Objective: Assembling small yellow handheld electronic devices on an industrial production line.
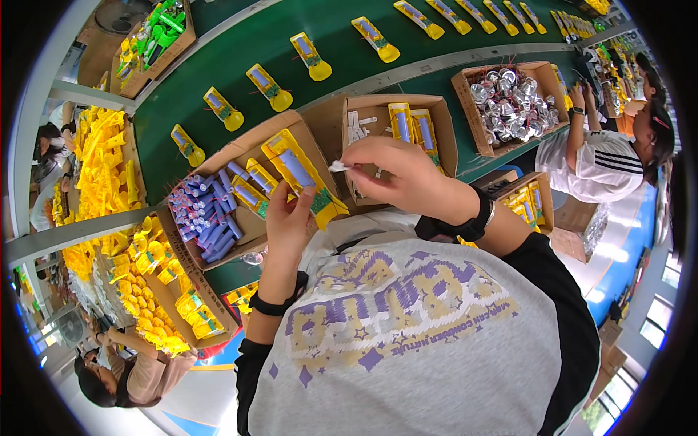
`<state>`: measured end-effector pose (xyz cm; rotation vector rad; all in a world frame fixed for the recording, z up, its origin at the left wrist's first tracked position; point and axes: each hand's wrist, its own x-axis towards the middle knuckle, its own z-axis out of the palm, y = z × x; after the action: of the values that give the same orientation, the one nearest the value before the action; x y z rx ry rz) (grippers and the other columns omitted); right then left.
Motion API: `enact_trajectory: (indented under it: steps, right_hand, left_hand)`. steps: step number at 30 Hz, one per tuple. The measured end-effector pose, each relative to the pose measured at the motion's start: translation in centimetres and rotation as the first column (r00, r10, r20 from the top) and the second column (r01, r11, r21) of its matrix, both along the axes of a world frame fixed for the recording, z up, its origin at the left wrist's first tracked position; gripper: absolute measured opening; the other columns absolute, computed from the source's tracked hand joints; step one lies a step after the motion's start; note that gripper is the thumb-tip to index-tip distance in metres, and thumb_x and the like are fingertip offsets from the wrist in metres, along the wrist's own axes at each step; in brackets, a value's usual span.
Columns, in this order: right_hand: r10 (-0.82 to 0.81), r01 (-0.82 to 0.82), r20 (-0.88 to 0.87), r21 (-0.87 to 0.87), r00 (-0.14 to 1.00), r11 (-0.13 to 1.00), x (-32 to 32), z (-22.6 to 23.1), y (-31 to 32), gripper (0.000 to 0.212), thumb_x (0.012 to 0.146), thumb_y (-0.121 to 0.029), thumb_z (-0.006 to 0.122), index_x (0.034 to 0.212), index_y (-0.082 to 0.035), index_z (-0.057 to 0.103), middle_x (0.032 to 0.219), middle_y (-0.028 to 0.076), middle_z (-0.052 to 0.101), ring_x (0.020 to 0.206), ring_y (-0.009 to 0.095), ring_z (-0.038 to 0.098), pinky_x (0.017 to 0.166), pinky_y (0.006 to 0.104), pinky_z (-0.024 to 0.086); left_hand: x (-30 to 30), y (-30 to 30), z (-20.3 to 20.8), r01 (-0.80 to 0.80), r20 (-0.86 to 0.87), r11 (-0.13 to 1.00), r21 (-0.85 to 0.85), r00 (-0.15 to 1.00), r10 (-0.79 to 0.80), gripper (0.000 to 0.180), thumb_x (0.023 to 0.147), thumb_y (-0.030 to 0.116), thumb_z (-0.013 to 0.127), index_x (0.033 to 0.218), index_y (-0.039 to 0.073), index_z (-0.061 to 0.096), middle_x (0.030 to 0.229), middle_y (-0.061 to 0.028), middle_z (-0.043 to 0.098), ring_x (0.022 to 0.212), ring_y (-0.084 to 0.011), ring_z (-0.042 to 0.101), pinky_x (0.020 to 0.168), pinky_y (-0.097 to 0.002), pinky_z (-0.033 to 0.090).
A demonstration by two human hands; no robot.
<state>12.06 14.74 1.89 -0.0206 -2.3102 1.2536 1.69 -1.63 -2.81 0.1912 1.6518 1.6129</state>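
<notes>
My left hand point(289, 224) is closed on a yellow plastic housing point(332, 208) with a purple cylindrical battery point(296, 168) lying in it. Just right of it, my right hand point(396, 173) pinches a small white piece point(338, 166) between thumb and fingertips, apart from the housing. Below them, a cardboard box point(304, 131) holds loose purple batteries point(211, 218) and more yellow housings point(251, 195). Behind my right hand, another cardboard box point(440, 109) contains small white strips point(356, 125) and battery-fitted housings point(402, 123).
Yellow housings point(309, 57) lie spaced along a green conveyor point(174, 94) at the back. Shiny round parts fill a box point(509, 102) to the right, near a seated person point(592, 163). Boxes of yellow parts point(149, 291) stand left, beside a metal frame bar point(80, 240).
</notes>
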Motion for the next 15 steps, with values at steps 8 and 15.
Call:
enact_trajectory:
  steps: [8,15]
  right_hand:
    - [0.024,0.063,0.316,-0.264,0.949,0.962,-1.1,0.9,0.6,0.014,0.081,-0.008,0.054,0.093,0.0,0.054,0.081,0.008,0.058,0.068,0.014,0.055,0.059,0.0239,0.044]
    - [0.044,0.062,0.322,-0.313,0.946,0.948,-2.3,0.1,1.0,0.013,0.082,-0.01,0.054,0.091,-0.001,0.053,0.079,0.007,0.058,0.071,0.013,0.055,0.065,0.0242,0.043]
  left_hand:
    - [0.8,-0.5,-0.3,0.143,-0.272,0.984,-0.11,0.948,-0.168,0.035,0.076,0.023,0.063,0.101,0.002,0.05,0.068,0.0004,0.047,0.057,-0.0057,0.043,0.051,-0.0192,0.035]
    - [1.2,-0.2,0.6,0.262,-0.411,0.944,-0.202,0.852,-0.325,0.036,0.077,0.026,0.061,0.097,-0.001,0.049,0.076,-0.0046,0.042,0.06,-0.0107,0.041,0.052,-0.0234,0.035]
